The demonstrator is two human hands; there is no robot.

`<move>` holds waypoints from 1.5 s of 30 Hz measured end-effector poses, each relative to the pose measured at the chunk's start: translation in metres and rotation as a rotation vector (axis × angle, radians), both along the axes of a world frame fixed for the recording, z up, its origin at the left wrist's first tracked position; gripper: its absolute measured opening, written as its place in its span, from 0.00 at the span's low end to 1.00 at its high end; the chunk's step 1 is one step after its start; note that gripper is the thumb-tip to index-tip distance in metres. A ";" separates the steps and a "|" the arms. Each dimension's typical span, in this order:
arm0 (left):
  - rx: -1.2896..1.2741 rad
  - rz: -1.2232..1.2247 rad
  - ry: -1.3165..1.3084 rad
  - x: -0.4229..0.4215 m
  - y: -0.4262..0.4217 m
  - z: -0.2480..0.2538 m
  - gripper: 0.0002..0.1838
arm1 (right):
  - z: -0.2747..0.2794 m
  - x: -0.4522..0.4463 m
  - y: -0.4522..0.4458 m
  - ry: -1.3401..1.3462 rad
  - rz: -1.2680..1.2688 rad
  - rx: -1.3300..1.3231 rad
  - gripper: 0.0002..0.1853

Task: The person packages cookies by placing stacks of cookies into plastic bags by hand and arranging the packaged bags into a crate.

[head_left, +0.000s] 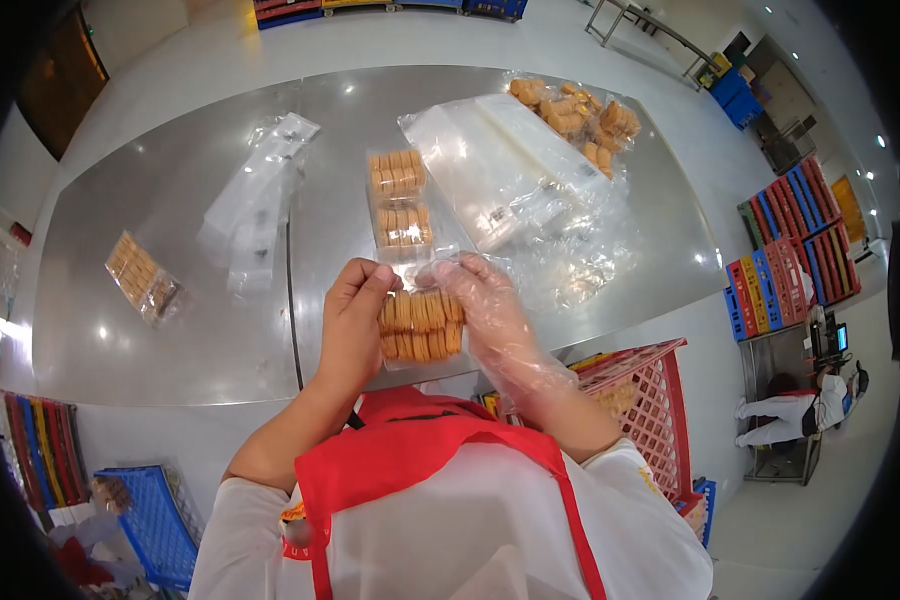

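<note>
At the near edge of the steel table, a clear bag of biscuits hangs between my hands, the biscuits stacked on edge in two rows. My bare left hand pinches the bag's upper left side with thumb and fingers. My right hand, in a clear plastic glove, grips its upper right side. Just beyond them lie a bag of biscuits and another biscuit pack behind it. The glove and plastic glare partly hide the bag's top edge.
On the steel table lie flat clear bags, loose clear sleeves, a biscuit pack and bagged biscuits. A red crate stands near my right side, a blue crate lower left. Another person is far right.
</note>
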State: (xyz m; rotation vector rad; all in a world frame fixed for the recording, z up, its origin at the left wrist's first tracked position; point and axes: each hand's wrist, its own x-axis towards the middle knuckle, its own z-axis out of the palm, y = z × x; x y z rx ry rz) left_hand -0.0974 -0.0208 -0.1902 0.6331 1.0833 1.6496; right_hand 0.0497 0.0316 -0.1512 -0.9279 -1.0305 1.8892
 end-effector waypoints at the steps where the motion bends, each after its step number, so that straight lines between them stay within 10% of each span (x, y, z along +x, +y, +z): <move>1: 0.028 0.004 0.086 -0.001 0.000 -0.003 0.06 | -0.002 0.001 0.001 -0.092 -0.009 0.124 0.07; 6: 0.154 0.063 0.440 0.000 0.000 0.013 0.06 | 0.000 0.011 0.012 -0.712 -0.220 1.336 0.04; 18: 0.163 0.117 0.365 -0.002 0.001 -0.012 0.07 | -0.025 0.005 0.018 -0.152 0.141 0.362 0.04; 36: -0.133 -0.020 -0.220 0.000 -0.020 -0.049 0.08 | -0.045 0.002 0.002 -0.211 0.152 0.228 0.08; 40: -0.334 -0.296 0.486 -0.033 -0.038 -0.052 0.11 | -0.045 0.006 0.003 -0.328 0.289 0.010 0.07; 45: -0.382 -0.266 0.093 -0.026 -0.061 -0.063 0.09 | -0.028 0.002 -0.011 -0.423 0.381 -0.101 0.05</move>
